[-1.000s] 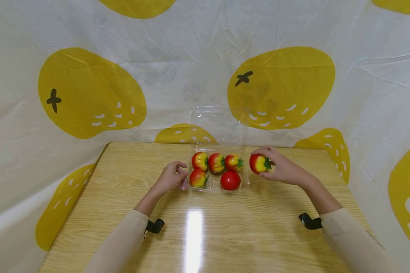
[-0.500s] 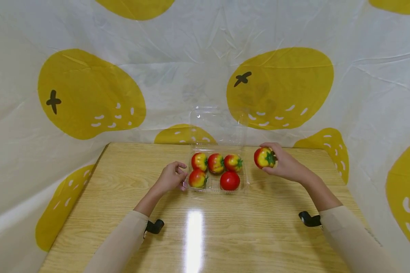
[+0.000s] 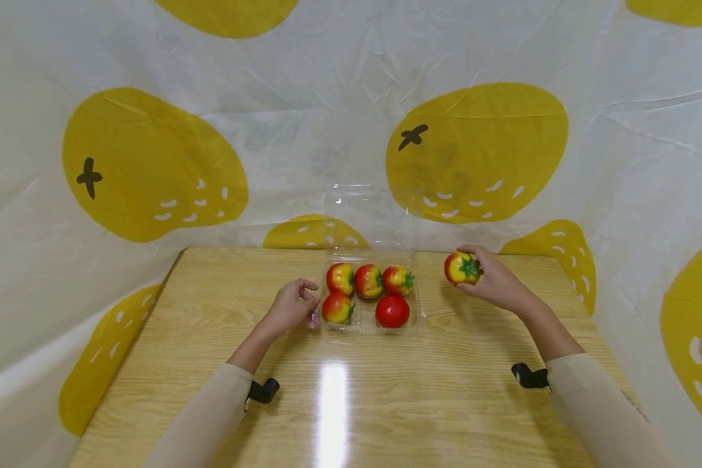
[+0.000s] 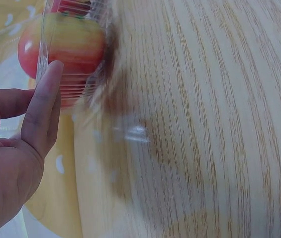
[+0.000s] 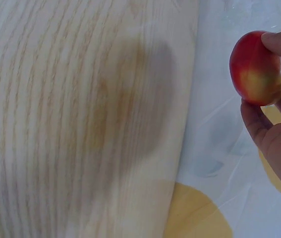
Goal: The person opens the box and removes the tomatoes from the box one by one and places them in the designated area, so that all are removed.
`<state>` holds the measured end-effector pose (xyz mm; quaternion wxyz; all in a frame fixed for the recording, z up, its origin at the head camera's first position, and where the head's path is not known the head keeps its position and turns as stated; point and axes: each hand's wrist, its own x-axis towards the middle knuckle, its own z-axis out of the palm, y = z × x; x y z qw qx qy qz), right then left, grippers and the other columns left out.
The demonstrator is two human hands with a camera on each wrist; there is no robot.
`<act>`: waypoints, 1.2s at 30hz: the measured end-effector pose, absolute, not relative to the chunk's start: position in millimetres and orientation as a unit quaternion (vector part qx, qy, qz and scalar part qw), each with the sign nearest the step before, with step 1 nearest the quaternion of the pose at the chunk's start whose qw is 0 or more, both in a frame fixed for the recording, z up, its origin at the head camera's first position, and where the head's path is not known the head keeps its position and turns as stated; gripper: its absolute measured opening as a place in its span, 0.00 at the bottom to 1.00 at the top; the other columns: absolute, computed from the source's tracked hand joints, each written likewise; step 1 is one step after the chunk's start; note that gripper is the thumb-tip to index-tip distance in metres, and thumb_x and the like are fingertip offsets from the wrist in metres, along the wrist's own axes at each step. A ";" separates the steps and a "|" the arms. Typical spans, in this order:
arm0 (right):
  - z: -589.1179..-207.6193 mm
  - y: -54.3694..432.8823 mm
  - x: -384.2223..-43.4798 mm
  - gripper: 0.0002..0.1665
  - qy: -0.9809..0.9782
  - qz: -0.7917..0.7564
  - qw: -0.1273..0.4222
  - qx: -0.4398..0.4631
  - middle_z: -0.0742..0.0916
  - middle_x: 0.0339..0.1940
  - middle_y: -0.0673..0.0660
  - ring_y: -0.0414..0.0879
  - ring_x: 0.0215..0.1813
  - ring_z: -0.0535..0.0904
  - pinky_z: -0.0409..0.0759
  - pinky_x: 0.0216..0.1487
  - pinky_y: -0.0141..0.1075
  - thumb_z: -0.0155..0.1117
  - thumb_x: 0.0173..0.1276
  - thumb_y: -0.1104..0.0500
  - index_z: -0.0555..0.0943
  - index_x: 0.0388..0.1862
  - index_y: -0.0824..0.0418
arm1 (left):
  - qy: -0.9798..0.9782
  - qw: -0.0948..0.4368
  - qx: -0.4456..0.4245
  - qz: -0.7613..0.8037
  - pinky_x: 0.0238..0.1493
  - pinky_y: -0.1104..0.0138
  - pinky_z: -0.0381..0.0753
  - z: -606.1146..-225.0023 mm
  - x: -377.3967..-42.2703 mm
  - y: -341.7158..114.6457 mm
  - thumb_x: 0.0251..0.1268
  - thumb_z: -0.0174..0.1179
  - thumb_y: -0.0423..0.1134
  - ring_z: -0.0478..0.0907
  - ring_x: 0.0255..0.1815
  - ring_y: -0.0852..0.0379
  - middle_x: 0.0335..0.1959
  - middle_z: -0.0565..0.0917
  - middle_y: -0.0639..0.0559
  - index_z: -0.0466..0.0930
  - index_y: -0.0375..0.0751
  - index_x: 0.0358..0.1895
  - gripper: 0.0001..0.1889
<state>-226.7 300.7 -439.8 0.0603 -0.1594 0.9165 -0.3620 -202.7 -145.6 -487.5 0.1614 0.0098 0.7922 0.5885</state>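
Observation:
My right hand [image 3: 494, 283] holds a red-and-yellow tomato [image 3: 461, 268] with a green leafy top, off to the right of a clear plastic clamshell box [image 3: 364, 318]. The right wrist view shows thumb and fingers around this tomato [image 5: 256, 69], raised over the table. Several similar fruits sit in the box, among them a plain red tomato [image 3: 392, 312] at front right and a red-and-yellow one [image 3: 337, 307] at front left. One gap shows between those two. At the box's left wall is my left hand [image 3: 292, 305]; its fairly straight fingers [image 4: 43, 109] touch the plastic.
The box's transparent lid [image 3: 371, 218] stands raised at the back, near a white cloth [image 3: 304, 130] with yellow fruit prints. This cloth hangs behind and beside the wooden table [image 3: 386, 396]. Each forearm carries a black wrist device [image 3: 263, 390].
My right hand has moved right, away from the box, with the tomato, whose green top has turned more toward the head camera. The left hand stays at the box's left side.

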 end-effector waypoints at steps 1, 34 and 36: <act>-441.3 301.5 -227.9 0.47 0.917 -0.360 0.057 -0.160 0.71 0.70 0.73 0.65 0.61 0.75 0.80 0.60 0.58 0.74 0.66 0.62 0.60 0.78 0.67 | 0.791 0.162 0.009 0.589 0.22 0.61 0.90 -487.6 -202.4 -146.1 0.74 0.59 0.26 0.83 0.19 0.55 0.35 0.80 0.40 0.71 0.26 0.63 0.18; -466.1 300.6 -273.3 0.48 0.927 -0.342 0.083 -0.130 0.69 0.72 0.77 0.70 0.67 0.70 0.70 0.70 0.66 0.72 0.69 0.60 0.57 0.78 0.75 | 0.797 0.152 0.013 0.584 0.22 0.58 0.90 -487.5 -201.1 -146.1 0.73 0.60 0.26 0.83 0.17 0.55 0.33 0.81 0.40 0.72 0.26 0.62 0.18; -466.3 298.8 -276.4 0.48 0.927 -0.341 0.082 -0.132 0.70 0.72 0.77 0.70 0.67 0.70 0.71 0.70 0.66 0.72 0.69 0.59 0.57 0.78 0.76 | 0.800 0.152 0.013 0.581 0.23 0.57 0.90 -486.9 -201.2 -146.1 0.72 0.60 0.26 0.83 0.17 0.55 0.33 0.81 0.40 0.72 0.27 0.62 0.18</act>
